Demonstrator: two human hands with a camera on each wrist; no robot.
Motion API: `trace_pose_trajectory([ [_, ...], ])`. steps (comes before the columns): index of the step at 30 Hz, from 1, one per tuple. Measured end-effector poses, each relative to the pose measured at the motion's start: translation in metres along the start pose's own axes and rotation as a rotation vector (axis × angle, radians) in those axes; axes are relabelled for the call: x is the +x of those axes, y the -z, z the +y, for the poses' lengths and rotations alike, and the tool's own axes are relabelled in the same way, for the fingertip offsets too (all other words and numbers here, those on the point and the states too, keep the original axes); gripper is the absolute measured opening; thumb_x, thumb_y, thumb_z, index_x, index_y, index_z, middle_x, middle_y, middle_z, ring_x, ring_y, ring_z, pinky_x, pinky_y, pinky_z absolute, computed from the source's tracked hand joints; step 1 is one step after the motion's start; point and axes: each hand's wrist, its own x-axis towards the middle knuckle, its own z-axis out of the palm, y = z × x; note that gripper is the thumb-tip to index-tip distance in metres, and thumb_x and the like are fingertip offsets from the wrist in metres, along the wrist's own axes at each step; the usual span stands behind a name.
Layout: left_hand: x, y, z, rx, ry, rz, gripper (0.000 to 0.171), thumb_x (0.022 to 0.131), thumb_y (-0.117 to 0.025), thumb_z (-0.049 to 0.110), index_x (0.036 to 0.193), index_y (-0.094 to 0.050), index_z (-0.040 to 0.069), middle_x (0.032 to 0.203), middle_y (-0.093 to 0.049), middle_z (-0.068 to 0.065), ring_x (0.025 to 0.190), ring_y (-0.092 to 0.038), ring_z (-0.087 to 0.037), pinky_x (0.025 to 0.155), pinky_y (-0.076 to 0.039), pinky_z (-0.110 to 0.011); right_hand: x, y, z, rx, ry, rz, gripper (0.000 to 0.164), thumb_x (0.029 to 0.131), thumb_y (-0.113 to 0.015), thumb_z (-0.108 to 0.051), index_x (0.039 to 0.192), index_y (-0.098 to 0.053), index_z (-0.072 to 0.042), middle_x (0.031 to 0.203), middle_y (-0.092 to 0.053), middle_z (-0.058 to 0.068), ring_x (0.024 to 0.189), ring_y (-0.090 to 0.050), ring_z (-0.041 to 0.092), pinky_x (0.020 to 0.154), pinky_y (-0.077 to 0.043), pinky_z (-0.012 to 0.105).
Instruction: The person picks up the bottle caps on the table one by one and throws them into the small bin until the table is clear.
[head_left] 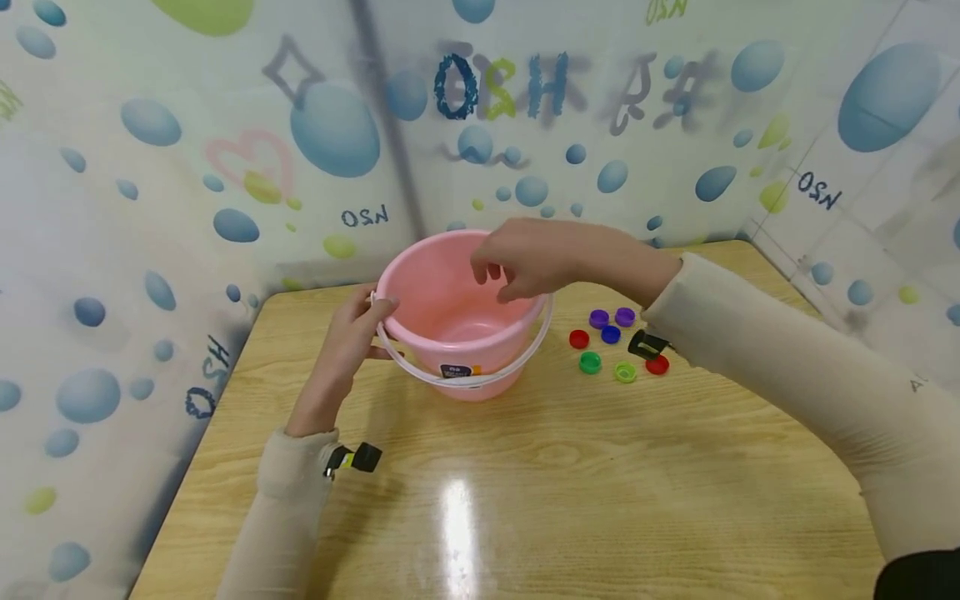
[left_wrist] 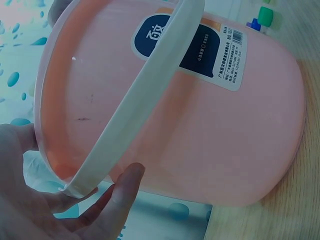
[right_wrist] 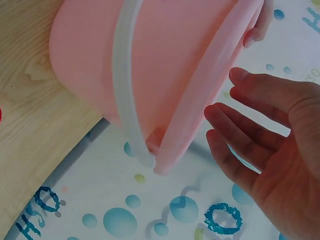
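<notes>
A pink bucket (head_left: 465, 333) with a white handle (head_left: 480, 382) stands upright on the wooden table. My left hand (head_left: 352, 333) grips its rim on the left side, thumb over the edge and fingers outside. The left wrist view shows that hand's fingers beside the handle's end, close to the bucket wall (left_wrist: 240, 135). Over the bucket's mouth hovers my right hand (head_left: 532, 260), fingers loosely bent and holding nothing. In the right wrist view the right hand's fingers (right_wrist: 240, 135) are apart from the bucket's rim (right_wrist: 200, 95), with no object between them.
To the right of the bucket lie several small caps on the wooden table (head_left: 525, 483), among them a green cap (head_left: 590, 362), a blue cap (head_left: 611, 334) and a red cap (head_left: 579, 339). A wall covering with blue drops (head_left: 335, 129) rises behind the table and along its left side.
</notes>
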Motion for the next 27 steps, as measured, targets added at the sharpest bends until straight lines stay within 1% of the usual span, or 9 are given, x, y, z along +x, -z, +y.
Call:
trace_pose_trajectory([
  [4, 0.001, -0.001, 0.002, 0.008, 0.0, 0.0, 0.059, 0.103, -0.055, 0.045, 0.152, -0.045, 0.013, 0.123, -0.057, -0.02, 0.082, -0.068, -0.009, 0.066, -0.065, -0.034, -0.017, -0.003, 0.003, 0.007, 0.019, 0.039, 0.024, 0.093, -0.077, -0.019, 0.115, -0.07, -0.012, 0.109, -0.072, 0.004, 0.099, -0.066, 0.021, 0.087, -0.06, 0.035],
  [9, 0.001, -0.001, 0.002, 0.012, 0.001, -0.001, 0.059, 0.103, -0.055, 0.046, 0.152, -0.045, 0.013, 0.125, -0.058, -0.022, 0.08, -0.069, -0.01, 0.066, -0.065, -0.034, -0.04, -0.003, 0.007, 0.008, 0.039, 0.119, 0.023, 0.094, -0.076, -0.019, 0.114, -0.07, -0.012, 0.112, -0.071, 0.003, 0.102, -0.067, 0.021, 0.09, -0.059, 0.037],
  [15, 0.0, -0.001, 0.0, 0.014, 0.003, 0.001, 0.059, 0.103, -0.055, 0.047, 0.151, -0.047, 0.014, 0.126, -0.058, -0.022, 0.082, -0.069, -0.011, 0.067, -0.065, -0.034, -0.067, -0.008, 0.015, 0.034, 0.033, 0.215, 0.026, 0.094, -0.077, -0.02, 0.117, -0.071, -0.012, 0.114, -0.07, 0.004, 0.102, -0.068, 0.019, 0.087, -0.061, 0.038],
  [18, -0.001, -0.001, -0.001, 0.011, -0.002, 0.006, 0.058, 0.103, -0.055, 0.046, 0.15, -0.047, 0.014, 0.126, -0.058, -0.022, 0.082, -0.069, -0.011, 0.067, -0.065, -0.034, -0.079, -0.013, 0.021, 0.063, 0.013, 0.246, 0.027, 0.093, -0.077, -0.02, 0.118, -0.071, -0.011, 0.114, -0.07, 0.004, 0.1, -0.069, 0.017, 0.085, -0.062, 0.037],
  [21, -0.001, -0.001, -0.002, 0.007, -0.007, 0.012, 0.057, 0.103, -0.055, 0.045, 0.149, -0.048, 0.013, 0.124, -0.059, -0.022, 0.082, -0.069, -0.01, 0.066, -0.065, -0.035, -0.094, -0.019, 0.026, 0.106, -0.027, 0.253, 0.026, 0.094, -0.077, -0.019, 0.118, -0.071, -0.012, 0.114, -0.069, 0.001, 0.099, -0.069, 0.015, 0.085, -0.063, 0.036],
  [23, 0.0, -0.001, -0.002, 0.008, -0.011, 0.013, 0.056, 0.103, -0.055, 0.045, 0.149, -0.048, 0.013, 0.123, -0.058, -0.021, 0.082, -0.068, -0.01, 0.066, -0.065, -0.035, -0.105, -0.024, 0.03, 0.152, -0.063, 0.254, 0.023, 0.095, -0.075, -0.019, 0.117, -0.07, -0.014, 0.113, -0.069, -0.001, 0.099, -0.07, 0.014, 0.085, -0.062, 0.036],
  [27, 0.0, -0.001, -0.002, 0.005, -0.01, 0.01, 0.057, 0.103, -0.055, 0.046, 0.15, -0.048, 0.013, 0.123, -0.058, -0.021, 0.081, -0.069, -0.011, 0.066, -0.065, -0.036, -0.124, -0.04, 0.04, 0.241, -0.125, 0.287, 0.021, 0.097, -0.073, -0.018, 0.118, -0.07, -0.017, 0.115, -0.071, -0.002, 0.097, -0.071, 0.012, 0.084, -0.063, 0.035],
])
